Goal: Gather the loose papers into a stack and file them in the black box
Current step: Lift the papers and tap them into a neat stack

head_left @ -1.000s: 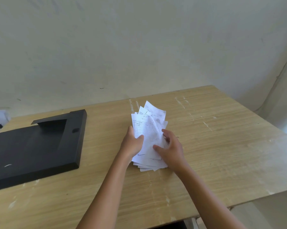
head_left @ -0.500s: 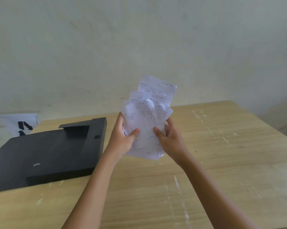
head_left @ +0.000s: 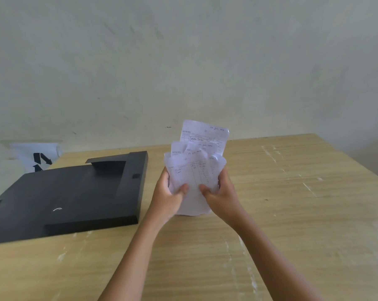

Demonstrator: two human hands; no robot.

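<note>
Head view: both hands grip the papers (head_left: pixel 195 172) upright, the left hand (head_left: pixel 168 196) on their left edge and the right hand (head_left: pixel 221 195) on their right edge, bottom edges on the desk (head_left: pixel 292 213) near its middle. The box (head_left: pixel 75 196) lies at the desk's left edge, just beside the left hand.

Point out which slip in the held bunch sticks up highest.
The rearmost slip, headed "NOTA NO" with a handwritten date at its top right. It rises above the others in the bunch, which sit lower, in front.
</note>
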